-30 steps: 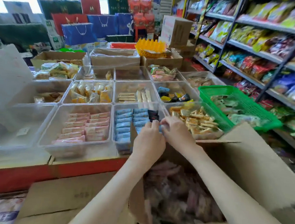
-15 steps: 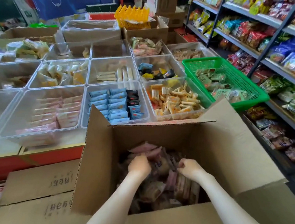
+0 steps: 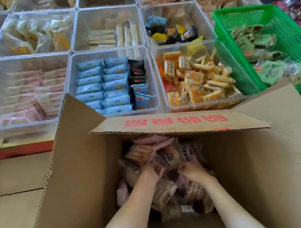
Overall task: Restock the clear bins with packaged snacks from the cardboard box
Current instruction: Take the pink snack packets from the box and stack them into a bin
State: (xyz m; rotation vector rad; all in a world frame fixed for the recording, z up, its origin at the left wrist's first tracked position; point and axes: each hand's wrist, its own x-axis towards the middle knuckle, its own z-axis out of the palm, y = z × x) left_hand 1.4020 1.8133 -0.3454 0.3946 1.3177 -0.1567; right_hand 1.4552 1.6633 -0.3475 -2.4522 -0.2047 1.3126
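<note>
— What have you got on the head camera?
— I'm looking straight down into the cardboard box (image 3: 80, 171). Both hands are inside it, close together but not touching, on top of the heap of snack packets (image 3: 165, 196) that fills the bottom.
— Are they holding anything?
— The left hand (image 3: 151, 170) is dug in among the packets with its fingertips hidden, so I can't tell whether it has one. The right hand (image 3: 193, 170) has its fingers curled in. Whether they actually pinch a wrapper I can't tell either.
— And the bins?
— The clear bins (image 3: 149, 49) sit in rows just beyond the box. The far flap (image 3: 178, 122), with red print on it, leans toward the nearest ones. Straight ahead, one bin holds blue packets (image 3: 101, 90) stacked in neat rows, with a few black packets (image 3: 137, 69) at its right side. To its right I see a loose pile of orange packets (image 3: 193, 81), and to its left pale pink packets (image 3: 32, 90), blurred. A green basket (image 3: 287, 34) with green packets (image 3: 270, 69) stands at the far right, just beside the orange bin
</note>
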